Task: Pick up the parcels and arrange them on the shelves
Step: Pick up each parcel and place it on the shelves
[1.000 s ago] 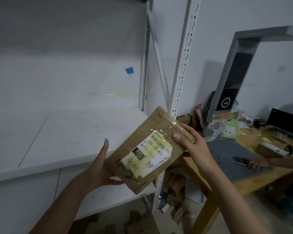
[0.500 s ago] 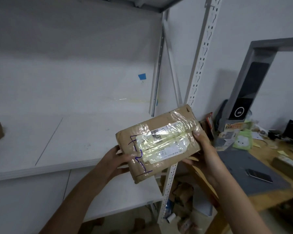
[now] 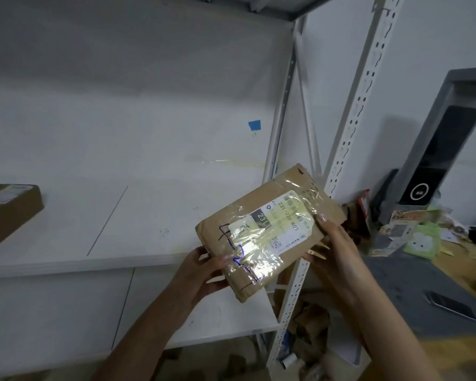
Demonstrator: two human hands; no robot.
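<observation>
Parcel [image 3: 261, 243] mid-carry, I read this as the place-on-shelf step. It's in the air just before the front edge of the middle shelf [image 3: 154, 221], tilted. Left hand [image 3: 201, 273] grips the near corner, right hand [image 3: 338, 243] pinches the far side, thumbs on top. Brown wrap, glossy tape [image 3: 261, 261] over white label [image 3: 283, 224] (blue pen scrawl too). Next: move it forward, lay it flat.

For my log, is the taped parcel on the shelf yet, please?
Not yet: the left hand and right hand hold the parcel tilted, off the shelf.
</observation>
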